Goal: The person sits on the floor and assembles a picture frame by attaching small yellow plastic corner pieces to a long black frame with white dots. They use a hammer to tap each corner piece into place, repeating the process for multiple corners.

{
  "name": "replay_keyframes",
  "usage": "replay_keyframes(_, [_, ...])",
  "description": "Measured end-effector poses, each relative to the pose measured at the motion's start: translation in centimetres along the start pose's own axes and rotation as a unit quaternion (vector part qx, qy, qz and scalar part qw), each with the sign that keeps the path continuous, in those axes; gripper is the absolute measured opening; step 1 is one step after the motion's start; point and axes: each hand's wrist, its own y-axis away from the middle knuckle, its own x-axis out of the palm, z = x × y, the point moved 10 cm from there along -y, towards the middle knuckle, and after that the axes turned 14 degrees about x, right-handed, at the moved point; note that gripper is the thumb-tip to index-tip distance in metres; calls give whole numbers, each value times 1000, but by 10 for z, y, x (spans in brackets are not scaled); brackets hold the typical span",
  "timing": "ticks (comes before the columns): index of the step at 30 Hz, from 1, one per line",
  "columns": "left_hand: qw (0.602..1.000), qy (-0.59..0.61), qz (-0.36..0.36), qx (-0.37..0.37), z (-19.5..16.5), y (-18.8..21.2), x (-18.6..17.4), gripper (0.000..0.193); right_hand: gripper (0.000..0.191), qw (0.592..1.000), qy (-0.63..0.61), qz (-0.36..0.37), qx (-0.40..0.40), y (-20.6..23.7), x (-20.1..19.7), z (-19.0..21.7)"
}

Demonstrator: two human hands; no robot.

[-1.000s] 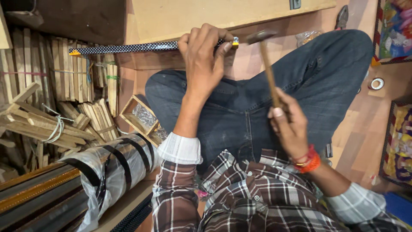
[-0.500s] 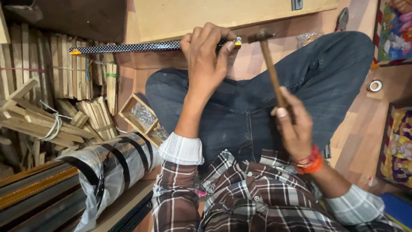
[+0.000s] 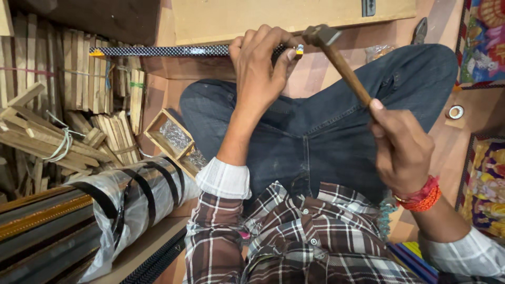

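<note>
1. Where the left forearm rises from its rolled white cuff toward the top of the view, the left hand (image 3: 261, 66) is seen arched, back toward the camera, over a long dark patterned moulding strip (image 3: 163, 51).
2. The strip is pinched in the left grip near its right end: the fingers are curled over its upper edge and the thumb is pressed against its near side.
3. The strip is laid level across the upper part of the view, just in front of a pale wooden board (image 3: 273, 18), with yellow showing at both of its cut ends.
4. The right hand (image 3: 402, 150) is held lower right, with the wrist bent and a red-orange thread band around it; its grip is pressed together around the lower end of a hammer (image 3: 339, 60).
5. The wooden handle is slanted up and to the left, and the metal head is placed just beside the strip's right end, close to the left fingertips; whether head and strip are touching cannot be told.
6. Crossed legs in dark jeans (image 3: 326, 131) are seen beneath both hands.
7. Bundled wooden slats (image 3: 63, 79) and a small wooden tray (image 3: 173, 139) are lying at the left.
</note>
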Motion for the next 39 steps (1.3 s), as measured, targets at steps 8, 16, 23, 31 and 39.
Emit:
replay_keyframes(8, [1000, 4, 3, -5, 3, -2, 1, 11, 52, 999, 42, -2, -5, -4, -7, -3])
replay_keyframes(16, [1000, 4, -1, -8, 4, -1, 1, 11, 54, 999, 43, 22, 10, -7, 2, -3])
replay_keyframes(23, [1000, 7, 3, -10, 4, 1, 2, 12, 56, 996, 66, 62, 14, -6, 12, -10])
replay_keyframes(31, [999, -22, -10, 34, 3, 6, 2, 44, 56, 999, 19, 48, -7, 2, 15, -17])
replay_keyframes(39, [998, -24, -22, 44, 4, 13, 2, 50, 59, 1000, -17, -13, 19, -2, 3, -22])
